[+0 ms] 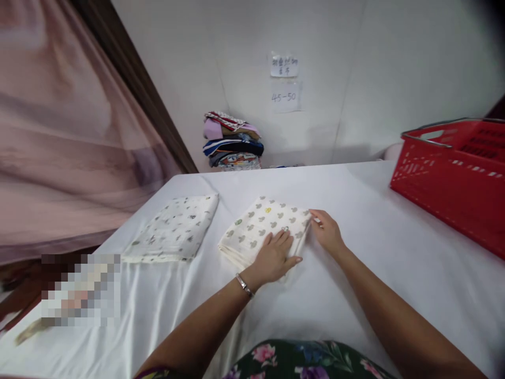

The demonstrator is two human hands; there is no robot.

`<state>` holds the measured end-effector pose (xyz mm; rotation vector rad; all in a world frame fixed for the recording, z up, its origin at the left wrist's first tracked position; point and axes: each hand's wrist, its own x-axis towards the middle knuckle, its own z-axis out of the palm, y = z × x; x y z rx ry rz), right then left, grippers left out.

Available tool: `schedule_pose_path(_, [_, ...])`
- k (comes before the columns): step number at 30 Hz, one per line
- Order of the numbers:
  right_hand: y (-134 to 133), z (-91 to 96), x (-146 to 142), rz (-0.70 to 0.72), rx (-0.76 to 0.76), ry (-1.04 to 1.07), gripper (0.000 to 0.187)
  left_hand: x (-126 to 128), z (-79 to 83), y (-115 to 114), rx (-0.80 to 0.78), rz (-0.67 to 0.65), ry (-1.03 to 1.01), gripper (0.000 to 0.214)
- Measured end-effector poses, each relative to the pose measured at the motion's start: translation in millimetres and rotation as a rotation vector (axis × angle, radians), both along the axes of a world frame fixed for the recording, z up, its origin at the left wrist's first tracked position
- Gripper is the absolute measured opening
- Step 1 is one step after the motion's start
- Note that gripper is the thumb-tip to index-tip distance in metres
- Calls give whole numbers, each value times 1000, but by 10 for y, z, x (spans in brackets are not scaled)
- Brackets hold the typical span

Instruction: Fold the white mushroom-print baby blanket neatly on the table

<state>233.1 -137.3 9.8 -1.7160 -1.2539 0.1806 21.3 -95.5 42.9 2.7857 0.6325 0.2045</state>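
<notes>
Laundry rm: red basket (445,184), clothes stack (232,142)

folded cream cloth (258,227): grey mouse-head print, one yellow, one green. second folded white cloth (173,229): sparse grey motifs. plastic basket (434,184): red.

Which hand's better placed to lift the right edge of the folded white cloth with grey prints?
Right, probably. The right hand has its fingertips at that edge of the folded white cloth with grey prints; the left hand lies flat on top, better suited to pinning it.
</notes>
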Motion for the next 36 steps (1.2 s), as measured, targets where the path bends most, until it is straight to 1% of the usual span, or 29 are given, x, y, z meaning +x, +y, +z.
schedule_pose_path(2, [-50, 59, -223, 155, 59, -144, 38, -106, -12, -86, 2, 26, -19, 61])
schedule_pose_path(3, [-68, 68, -328, 241, 43, -214, 38, -149, -29, -129, 9, 37, -31, 61])
schedule_pose_path(5, [-91, 40, -488, 387, -50, -347, 37, -228, -79, -213, 37, 63, -63, 65])
schedule_pose_path(6, [-95, 9, -536, 432, -101, -405, 37, -270, -107, -254, 52, 72, -77, 66])
schedule_pose_path(8, [-98, -54, -568, 469, -166, -490, 36, -367, -148, -331, 72, 74, -99, 69])
schedule_pose_path(10, [-104, -80, -551, 470, -180, -529, 36, -487, -159, -388, 72, 56, -108, 67])
schedule_pose_path(13, [-154, -23, -566, 469, -181, -505, 35, -698, -132, -392, 61, 31, -126, 53])
schedule_pose_path(15, [-222, 32, -657, 497, -179, -483, 36, -848, -117, -316, 66, 80, -154, 40])
schedule_pose_path(17, [-309, 55, -802, 578, -172, -510, 37, -997, -126, -177, 103, 199, -201, 32])
schedule_pose_path(19, [-399, 36, -952, 648, -158, -578, 39, -1135, -161, 3, 161, 345, -251, 29])
schedule_pose_path(22, [-503, -18, -1090, 663, -130, -656, 44, -1295, -240, 279, 191, 503, -297, 29])
schedule_pose_path(23, [-527, -29, -1107, 657, -123, -666, 45, -1330, -266, 356, 165, 546, -308, 29])
schedule_pose_path(25, [-561, -28, -1109, 657, -116, -662, 43, -1371, -307, 472, 54, 639, -342, 30])
schedule_pose_path(27, [-574, 0, -1096, 653, -109, -631, 40, -1379, -327, 538, -88, 726, -391, 31])
schedule_pose_path(29, [-560, 54, -1092, 639, -100, -572, 37, -1371, -322, 567, -173, 769, -438, 30])
schedule_pose_path(31, [-515, 130, -1110, 608, -120, -502, 32, -1361, -301, 577, -172, 757, -463, 30])
schedule_pose_path(33, [-442, 224, -1159, 565, -184, -463, 26, -1358, -279, 586, -105, 689, -469, 31])
schedule_pose_path(36, [-314, 351, -1279, 525, -318, -502, 20, -1360, -279, 613, 66, 479, -455, 34])
